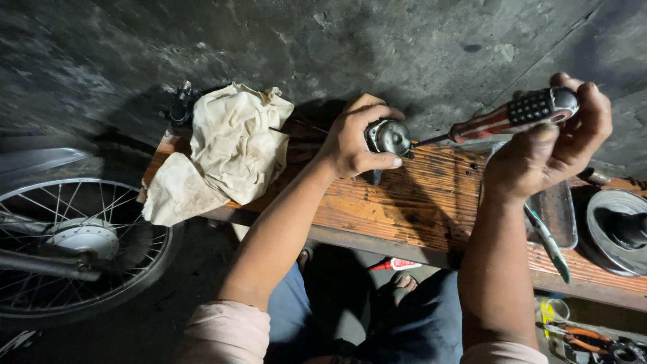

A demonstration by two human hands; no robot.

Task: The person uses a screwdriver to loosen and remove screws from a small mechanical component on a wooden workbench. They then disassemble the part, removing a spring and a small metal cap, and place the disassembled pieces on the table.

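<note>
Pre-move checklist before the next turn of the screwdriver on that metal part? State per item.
1. Left hand grips the round metal part: ok.
2. Right hand closed on the screwdriver handle: ok.
3. Screwdriver tip seated in a screw on the part: cannot tell, the contact point is too small and dark.
4. Part braced on the wooden bench: ok, it is held at the bench's far edge.
5. Cloth clear of the work: ok, it lies to the left, apart from the hand.
6. Metal tray within reach for loose parts: ok, beside the right forearm.
</note>
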